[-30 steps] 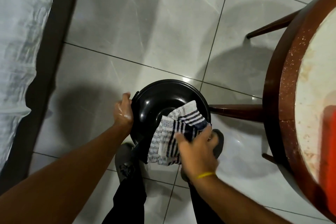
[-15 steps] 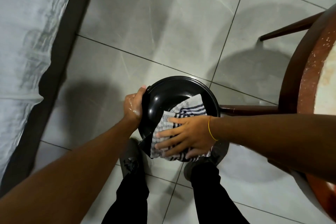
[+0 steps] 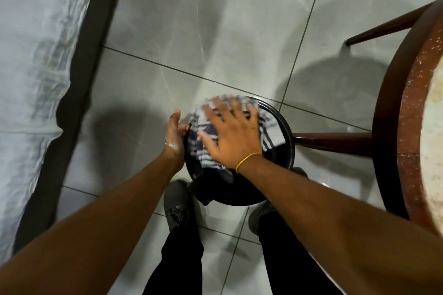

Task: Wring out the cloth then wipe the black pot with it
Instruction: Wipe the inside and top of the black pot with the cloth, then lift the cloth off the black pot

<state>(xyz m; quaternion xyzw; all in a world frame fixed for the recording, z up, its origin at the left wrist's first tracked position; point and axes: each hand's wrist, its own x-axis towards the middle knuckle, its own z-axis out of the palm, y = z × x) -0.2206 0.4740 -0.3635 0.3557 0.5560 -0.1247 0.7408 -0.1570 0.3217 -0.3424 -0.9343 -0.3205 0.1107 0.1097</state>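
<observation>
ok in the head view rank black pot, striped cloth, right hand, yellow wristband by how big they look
1. black pot
2. striped cloth, partly hidden and blurred
3. right hand, close to the cloth in apparent size, so unsure
4. yellow wristband

The pot (image 3: 282, 158) is showing glossy black, the cloth (image 3: 271, 127) is showing white with navy stripes, and a thin yellow band (image 3: 247, 160) is circling the right wrist over grey floor tiles (image 3: 215, 31).

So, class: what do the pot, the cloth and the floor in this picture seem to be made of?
Black pot: smooth and glossy with highlights on its rim, so probably enamelled or coated metal; the look leaves that open.
Cloth: soft woven fabric, white with dark stripes, blurred here.
Floor: large glossy grey tiles with faint marbling and thin grout lines, probably ceramic or porcelain.
</observation>
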